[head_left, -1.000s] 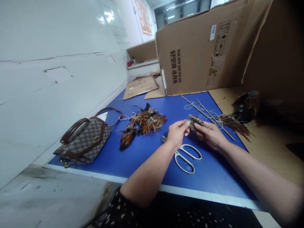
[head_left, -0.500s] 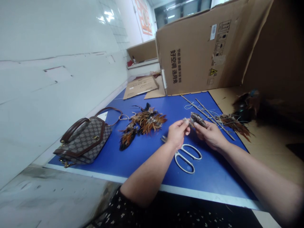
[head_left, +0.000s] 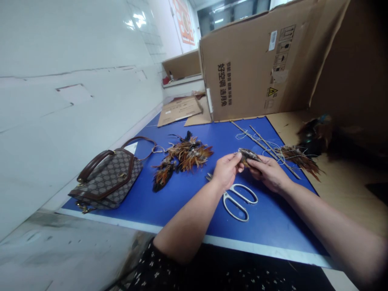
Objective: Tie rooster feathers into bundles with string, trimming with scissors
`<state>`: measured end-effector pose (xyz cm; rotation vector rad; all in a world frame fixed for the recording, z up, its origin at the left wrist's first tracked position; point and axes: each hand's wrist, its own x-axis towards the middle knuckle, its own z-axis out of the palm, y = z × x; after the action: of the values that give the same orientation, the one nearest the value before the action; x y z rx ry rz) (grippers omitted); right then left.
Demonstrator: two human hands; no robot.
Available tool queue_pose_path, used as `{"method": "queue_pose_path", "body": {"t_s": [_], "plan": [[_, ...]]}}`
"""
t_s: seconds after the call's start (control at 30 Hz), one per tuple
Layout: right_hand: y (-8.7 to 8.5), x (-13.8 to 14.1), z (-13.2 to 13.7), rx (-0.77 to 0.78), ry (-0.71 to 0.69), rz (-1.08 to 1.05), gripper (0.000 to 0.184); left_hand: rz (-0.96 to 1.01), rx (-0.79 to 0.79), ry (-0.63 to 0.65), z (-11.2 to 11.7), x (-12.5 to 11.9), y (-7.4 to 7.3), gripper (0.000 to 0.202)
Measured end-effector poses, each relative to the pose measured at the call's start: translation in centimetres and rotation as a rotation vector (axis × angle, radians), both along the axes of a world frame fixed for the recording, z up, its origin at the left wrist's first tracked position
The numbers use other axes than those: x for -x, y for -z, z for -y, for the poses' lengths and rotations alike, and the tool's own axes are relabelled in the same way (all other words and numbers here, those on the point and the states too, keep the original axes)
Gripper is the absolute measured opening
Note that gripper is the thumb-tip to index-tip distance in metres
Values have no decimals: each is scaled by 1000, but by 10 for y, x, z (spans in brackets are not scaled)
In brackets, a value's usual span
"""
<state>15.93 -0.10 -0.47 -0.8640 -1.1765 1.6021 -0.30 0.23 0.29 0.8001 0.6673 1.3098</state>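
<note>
A small dark brown feather bunch [head_left: 249, 155] is held between my two hands above the blue tabletop. My left hand [head_left: 226, 169] pinches its left end with thumb and fingers. My right hand [head_left: 268, 170] grips the other end, thumb on top. Partly under my left hand lie metal scissors [head_left: 236, 208], their blades mostly hidden by the wrist. To the left, a loose pile of orange-brown and black feathers [head_left: 190, 153] rests on the table. Right of my hands are thin sticks [head_left: 257, 141] with pale thread [head_left: 274, 146] looped over them, beside another feather bunch [head_left: 298, 159].
A patterned handbag [head_left: 112, 178] with a brown handle stands at the left table edge by the white wall. A large cardboard box [head_left: 248, 81] rises behind the table. Flat cardboard [head_left: 178, 111] lies at the back. More dark feathers [head_left: 315, 135] sit at the right on a brown board.
My left fingers have come closer to my right and now meet the feather bunch, which has tipped lower. A small gap between the hands has closed. Everything else stays put.
</note>
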Motion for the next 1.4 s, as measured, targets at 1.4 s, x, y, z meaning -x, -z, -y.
{"method": "queue_pose_path", "body": {"t_s": [1.4], "plan": [[-16, -25, -15, 71, 188, -89, 50, 7, -27, -363, -15, 17, -10, 41]]}}
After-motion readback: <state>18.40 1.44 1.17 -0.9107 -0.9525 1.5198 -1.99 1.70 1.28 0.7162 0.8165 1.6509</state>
